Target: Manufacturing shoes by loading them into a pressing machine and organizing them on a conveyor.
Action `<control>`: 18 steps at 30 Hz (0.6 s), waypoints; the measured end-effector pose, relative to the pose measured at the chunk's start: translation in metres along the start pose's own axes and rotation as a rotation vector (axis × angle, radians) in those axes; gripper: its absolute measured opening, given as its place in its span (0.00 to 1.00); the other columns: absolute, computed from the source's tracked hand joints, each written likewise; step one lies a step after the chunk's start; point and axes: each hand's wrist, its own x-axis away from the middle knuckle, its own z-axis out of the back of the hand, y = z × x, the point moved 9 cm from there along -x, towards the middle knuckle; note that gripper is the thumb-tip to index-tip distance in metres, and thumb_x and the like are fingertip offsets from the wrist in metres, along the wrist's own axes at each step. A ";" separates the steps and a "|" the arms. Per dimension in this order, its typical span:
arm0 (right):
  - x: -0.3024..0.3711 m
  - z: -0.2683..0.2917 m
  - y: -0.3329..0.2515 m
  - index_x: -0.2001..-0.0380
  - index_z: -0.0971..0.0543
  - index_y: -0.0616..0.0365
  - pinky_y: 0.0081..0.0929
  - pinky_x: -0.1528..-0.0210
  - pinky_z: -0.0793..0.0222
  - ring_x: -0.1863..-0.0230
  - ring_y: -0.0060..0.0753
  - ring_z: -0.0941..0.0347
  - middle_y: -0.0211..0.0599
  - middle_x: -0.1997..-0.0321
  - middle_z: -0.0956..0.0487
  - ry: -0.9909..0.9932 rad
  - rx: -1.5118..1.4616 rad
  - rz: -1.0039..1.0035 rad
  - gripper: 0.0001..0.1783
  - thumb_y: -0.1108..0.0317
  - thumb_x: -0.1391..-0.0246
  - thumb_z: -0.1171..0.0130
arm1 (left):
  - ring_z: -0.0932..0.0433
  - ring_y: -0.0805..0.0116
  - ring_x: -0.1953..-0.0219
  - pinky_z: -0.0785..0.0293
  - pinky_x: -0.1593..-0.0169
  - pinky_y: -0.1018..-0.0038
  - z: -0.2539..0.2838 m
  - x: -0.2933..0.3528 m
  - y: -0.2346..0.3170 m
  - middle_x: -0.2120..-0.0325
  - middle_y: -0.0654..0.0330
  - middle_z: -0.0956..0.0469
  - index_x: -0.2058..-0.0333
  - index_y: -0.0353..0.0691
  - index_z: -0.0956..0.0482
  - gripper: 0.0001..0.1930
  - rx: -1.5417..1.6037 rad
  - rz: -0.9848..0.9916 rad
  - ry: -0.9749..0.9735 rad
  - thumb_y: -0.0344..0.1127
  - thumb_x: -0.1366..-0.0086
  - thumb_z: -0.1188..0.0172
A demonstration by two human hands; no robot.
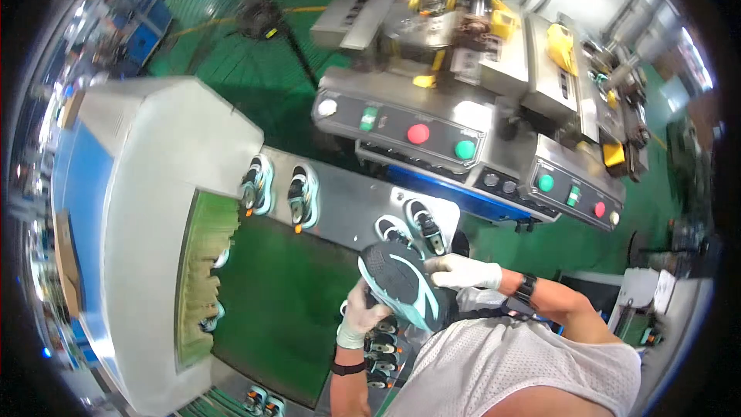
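The black athletic shoe with mint-green stripes (pixel 396 272) is held up, patterned sole facing the camera, just on the near side of the right end of a flat grey metal table (pixel 343 205). The white-gloved left hand (pixel 363 314) grips its lower left edge, while the white-gloved right hand (pixel 463 272) has its fingers against the opposite edge; whether those pinch it or only press, I cannot tell. At the table's right end, partly behind the held shoe, a pair of black, white and mint sneakers (pixel 424 225) stands by a white plate (pixel 444 209). Two matching single sneakers (pixel 304 195) stand apart toward the table's left end. Beyond the table's right half is a steel machine with a grey control panel (pixel 395 130) bearing red and green round buttons. Left of the table stands a big pale cabinet (pixel 158 147), its opening hung with a yellowish-green fringed curtain (pixel 199 262).
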 end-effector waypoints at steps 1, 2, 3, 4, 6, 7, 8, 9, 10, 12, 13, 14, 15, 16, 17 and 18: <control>-0.005 0.004 0.020 0.43 0.29 0.64 0.25 0.50 0.30 0.52 0.21 0.30 0.35 0.48 0.23 -0.052 -0.147 0.065 0.28 0.54 0.39 0.44 | 0.24 0.68 0.54 0.28 0.49 0.71 -0.023 -0.011 -0.001 0.55 0.55 0.23 0.48 0.29 0.30 0.30 -0.179 -0.044 -0.210 0.33 0.50 0.30; -0.011 0.003 0.031 0.45 0.27 0.64 0.23 0.52 0.29 0.55 0.19 0.29 0.33 0.51 0.22 -0.131 -0.288 0.134 0.26 0.56 0.40 0.44 | 0.25 0.67 0.51 0.29 0.47 0.70 -0.029 -0.018 -0.012 0.53 0.55 0.24 0.44 0.30 0.33 0.34 -0.391 -0.289 -0.310 0.32 0.50 0.30; -0.001 0.022 0.032 0.49 0.25 0.63 0.20 0.54 0.30 0.57 0.17 0.28 0.31 0.54 0.21 -0.032 -0.489 0.167 0.22 0.60 0.41 0.42 | 0.26 0.65 0.49 0.29 0.46 0.69 -0.046 -0.037 0.002 0.52 0.55 0.25 0.44 0.30 0.34 0.34 -0.278 -0.140 -0.300 0.30 0.50 0.31; 0.008 0.035 0.021 0.49 0.25 0.63 0.20 0.54 0.30 0.57 0.17 0.28 0.31 0.54 0.21 -0.003 -0.494 0.208 0.22 0.60 0.41 0.42 | 0.26 0.64 0.48 0.30 0.45 0.69 -0.066 -0.052 0.018 0.50 0.55 0.26 0.43 0.30 0.34 0.34 -0.177 0.011 -0.278 0.28 0.49 0.32; 0.028 0.049 -0.015 0.49 0.25 0.63 0.21 0.53 0.29 0.57 0.16 0.29 0.31 0.54 0.20 -0.017 -0.376 0.271 0.21 0.63 0.43 0.40 | 0.29 0.62 0.45 0.32 0.42 0.68 -0.075 -0.073 0.046 0.47 0.53 0.29 0.43 0.29 0.35 0.33 -0.171 -0.237 -0.145 0.23 0.49 0.35; 0.041 0.060 -0.033 0.46 0.28 0.63 0.23 0.48 0.30 0.51 0.17 0.30 0.33 0.49 0.23 -0.019 -0.358 0.276 0.25 0.63 0.44 0.39 | 0.30 0.61 0.43 0.33 0.40 0.67 -0.083 -0.086 0.065 0.45 0.51 0.31 0.42 0.29 0.35 0.33 -0.303 -0.295 -0.152 0.19 0.49 0.39; 0.056 0.069 -0.053 0.46 0.28 0.63 0.23 0.48 0.30 0.51 0.17 0.30 0.33 0.49 0.23 -0.012 -0.358 0.303 0.25 0.63 0.44 0.39 | 0.30 0.60 0.42 0.32 0.40 0.66 -0.099 -0.092 0.089 0.44 0.51 0.32 0.42 0.30 0.34 0.31 -0.211 -0.379 -0.135 0.18 0.47 0.41; 0.075 0.079 -0.082 0.44 0.29 0.63 0.24 0.46 0.31 0.50 0.19 0.30 0.33 0.47 0.24 -0.033 -0.433 0.425 0.30 0.60 0.47 0.35 | 0.30 0.60 0.42 0.32 0.40 0.66 -0.102 -0.104 0.094 0.44 0.51 0.32 0.42 0.30 0.34 0.30 -0.306 -0.402 -0.082 0.18 0.46 0.42; 0.088 0.094 -0.105 0.42 0.30 0.62 0.26 0.43 0.32 0.48 0.21 0.30 0.34 0.45 0.24 -0.065 -0.508 0.542 0.36 0.56 0.50 0.31 | 0.30 0.60 0.42 0.31 0.40 0.66 -0.104 -0.115 0.101 0.44 0.51 0.32 0.42 0.31 0.34 0.29 -0.400 -0.427 -0.019 0.18 0.45 0.43; 0.100 0.135 -0.079 0.39 0.35 0.63 0.26 0.42 0.34 0.45 0.22 0.31 0.35 0.43 0.27 0.070 -0.360 0.344 0.34 0.64 0.48 0.38 | 0.29 0.63 0.43 0.31 0.40 0.66 -0.119 -0.139 0.117 0.45 0.52 0.29 0.43 0.31 0.33 0.23 -0.449 -0.446 0.023 0.24 0.37 0.45; 0.118 0.148 -0.092 0.40 0.35 0.63 0.25 0.44 0.32 0.46 0.21 0.31 0.35 0.43 0.26 0.116 -0.352 0.373 0.33 0.65 0.48 0.39 | 0.28 0.64 0.44 0.31 0.41 0.68 -0.124 -0.152 0.128 0.45 0.53 0.29 0.43 0.31 0.32 0.23 -0.483 -0.453 0.038 0.24 0.37 0.45; 0.138 0.159 -0.105 0.40 0.34 0.63 0.24 0.46 0.31 0.47 0.21 0.30 0.35 0.44 0.26 0.162 -0.346 0.401 0.32 0.67 0.49 0.40 | 0.28 0.64 0.45 0.31 0.41 0.70 -0.131 -0.168 0.139 0.46 0.53 0.28 0.43 0.32 0.32 0.22 -0.516 -0.458 0.052 0.24 0.37 0.45; 0.151 0.173 -0.105 0.41 0.33 0.63 0.23 0.49 0.30 0.49 0.20 0.29 0.35 0.45 0.25 0.201 -0.388 0.436 0.32 0.69 0.50 0.41 | 0.27 0.66 0.47 0.31 0.42 0.72 -0.136 -0.186 0.150 0.47 0.54 0.28 0.44 0.33 0.31 0.21 -0.550 -0.419 0.082 0.25 0.36 0.45; 0.163 0.187 -0.102 0.41 0.33 0.63 0.22 0.52 0.29 0.50 0.20 0.29 0.34 0.46 0.25 0.232 -0.431 0.464 0.31 0.71 0.50 0.42 | 0.26 0.66 0.48 0.31 0.43 0.72 -0.142 -0.203 0.163 0.48 0.54 0.27 0.44 0.34 0.31 0.20 -0.646 -0.468 0.100 0.25 0.36 0.45; 0.173 0.202 -0.102 0.42 0.31 0.63 0.21 0.54 0.29 0.51 0.20 0.29 0.32 0.47 0.25 0.313 -0.348 0.446 0.30 0.70 0.51 0.40 | 0.26 0.65 0.49 0.31 0.44 0.72 -0.148 -0.223 0.175 0.48 0.54 0.27 0.45 0.34 0.30 0.20 -0.717 -0.509 0.111 0.26 0.36 0.45; 0.180 0.214 -0.096 0.44 0.30 0.63 0.22 0.52 0.29 0.51 0.21 0.28 0.31 0.49 0.24 0.442 -0.414 0.349 0.33 0.63 0.52 0.32 | 0.26 0.65 0.49 0.30 0.44 0.72 -0.152 -0.243 0.185 0.48 0.54 0.27 0.45 0.34 0.30 0.20 -0.786 -0.550 0.121 0.26 0.36 0.44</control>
